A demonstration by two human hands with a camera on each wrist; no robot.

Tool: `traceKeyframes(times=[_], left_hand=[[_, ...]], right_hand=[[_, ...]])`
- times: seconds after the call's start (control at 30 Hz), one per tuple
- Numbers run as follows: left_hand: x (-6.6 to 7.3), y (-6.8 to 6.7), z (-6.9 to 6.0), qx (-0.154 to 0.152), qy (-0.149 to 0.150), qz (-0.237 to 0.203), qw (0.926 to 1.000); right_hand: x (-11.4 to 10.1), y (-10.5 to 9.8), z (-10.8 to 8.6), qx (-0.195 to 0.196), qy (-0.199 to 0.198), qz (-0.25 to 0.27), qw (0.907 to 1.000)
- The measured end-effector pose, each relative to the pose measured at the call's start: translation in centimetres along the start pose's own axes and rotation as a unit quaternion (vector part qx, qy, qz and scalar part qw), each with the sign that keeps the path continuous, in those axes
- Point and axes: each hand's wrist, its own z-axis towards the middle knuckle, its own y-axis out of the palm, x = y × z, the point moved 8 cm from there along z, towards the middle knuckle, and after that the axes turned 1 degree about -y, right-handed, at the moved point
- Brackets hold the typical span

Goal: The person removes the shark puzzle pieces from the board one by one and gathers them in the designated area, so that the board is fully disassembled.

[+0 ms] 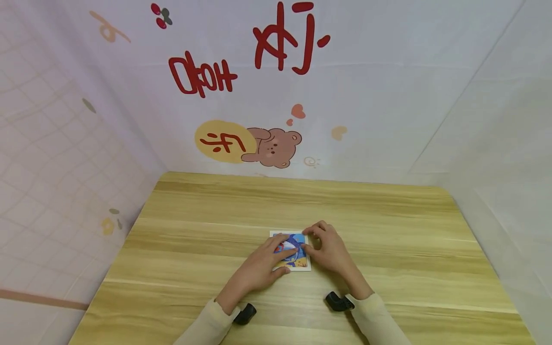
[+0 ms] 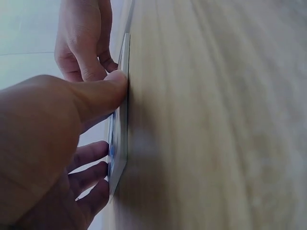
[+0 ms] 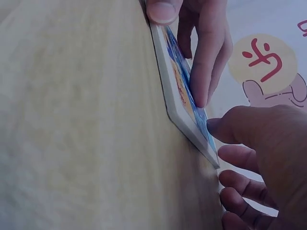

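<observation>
A small square picture board (image 1: 303,263) with a white border and a blue-and-yellow print lies flat on the wooden table. My left hand (image 1: 263,261) rests across its left part, fingers spread over the print, the thumb (image 2: 103,96) at the near edge. At the right edge is my right hand (image 1: 329,249); its thumb (image 3: 228,124) touches the print and its index finger reaches the far right corner. The other right fingers (image 3: 244,191) are loosely bent just beyond the edge. Part of the print is hidden under the left hand.
The wooden table (image 1: 207,201) extends around the board on all sides. Behind it hangs a white cloth wall (image 1: 379,96) with red characters and a printed bear (image 1: 276,148). A black wrist device (image 1: 338,302) sits by each cuff.
</observation>
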Motion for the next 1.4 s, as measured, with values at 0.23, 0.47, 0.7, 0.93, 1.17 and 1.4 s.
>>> traceKeyframes(times=[0.23,0.47,0.7,0.93,1.17,1.4], left_hand=[[0.1,0.0,0.2,0.003,0.0,0.002,1.0],[0.1,-0.2,0.1,0.001,-0.01,0.001,0.9999],[0.0,0.0,0.2,-0.006,-0.015,0.002,0.9999],[0.0,0.1,0.3,-0.002,-0.015,0.009,0.9998],[-0.1,0.4,0.3,-0.003,-0.023,0.009,0.9997],[0.0,0.1,0.3,0.005,-0.018,0.024,0.9995]], right_hand=[[-0.3,-0.3,-0.1,0.005,-0.013,-0.011,0.9998],[-1.1,-0.5,0.0,-0.003,-0.023,-0.025,0.9994],[-1.3,-0.3,-0.2,-0.02,-0.02,-0.044,0.9987],[-1.4,-0.1,-0.2,-0.014,-0.024,-0.043,0.9987],[-0.7,0.3,-0.1,-0.006,-0.003,-0.007,1.0],[-0.4,0.3,0.1,0.019,-0.001,0.003,0.9998]])
